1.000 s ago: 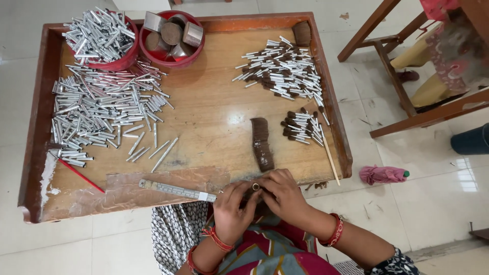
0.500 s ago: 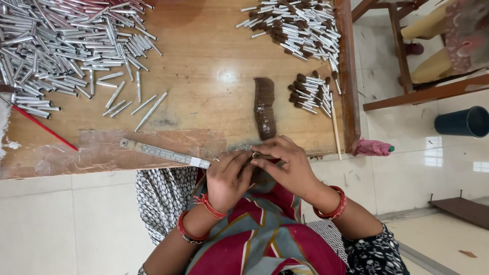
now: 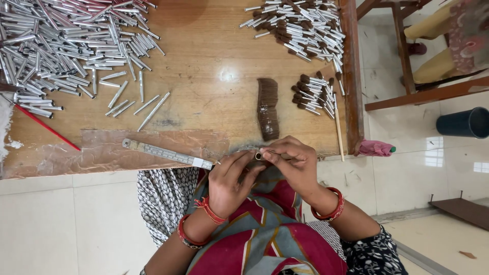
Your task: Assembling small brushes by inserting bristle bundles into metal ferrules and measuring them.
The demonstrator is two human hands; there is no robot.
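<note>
Both hands meet at the tabletop's (image 3: 214,56) near edge — the left hand (image 3: 229,181) and right hand (image 3: 293,163) each with grip closed on one small metal tube (image 3: 259,155). Just beyond lies a metal ruler (image 3: 168,153), then a dark bristle bundle (image 3: 268,108) — loose tubes (image 3: 66,56) far left.

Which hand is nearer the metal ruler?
Left. The left hand sits right at the end of the metal ruler, seemingly touching it; the right hand is farther to its right, clearly apart.
</note>
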